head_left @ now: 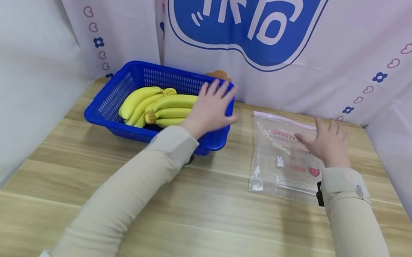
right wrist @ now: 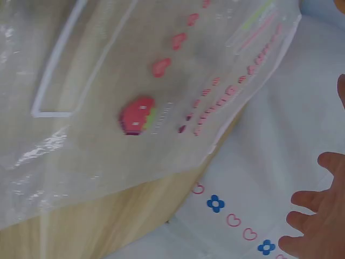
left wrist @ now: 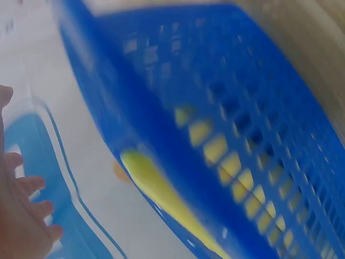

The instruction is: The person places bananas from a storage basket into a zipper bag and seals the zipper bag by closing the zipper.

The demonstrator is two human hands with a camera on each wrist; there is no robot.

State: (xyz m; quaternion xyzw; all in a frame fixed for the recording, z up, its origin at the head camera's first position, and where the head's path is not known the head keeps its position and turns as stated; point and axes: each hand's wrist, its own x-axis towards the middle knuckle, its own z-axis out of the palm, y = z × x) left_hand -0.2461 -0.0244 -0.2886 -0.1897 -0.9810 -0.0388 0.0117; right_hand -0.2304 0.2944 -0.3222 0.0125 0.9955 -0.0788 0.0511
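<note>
My left hand (head_left: 212,108) hovers with spread fingers over the right end of a blue plastic basket (head_left: 154,136); it grips nothing. Several yellow bananas (head_left: 143,102) lie in bunches inside the basket, partly hidden by that hand. In the left wrist view the bananas (left wrist: 167,194) show past the rim and through the lattice wall. Above the right part of a clear plastic bag (head_left: 273,154) is my right hand (head_left: 329,142), fingers apart and holding nothing. The bag lies flat, printed with pink lettering, a white rabbit and a strawberry (right wrist: 137,116).
Both things lie on a wood-grain table (head_left: 209,224). Behind it hangs a white cloth (head_left: 338,76) with a blue printed emblem (head_left: 244,16), hearts and flowers. White sheets (head_left: 13,77) stand along the left and right sides.
</note>
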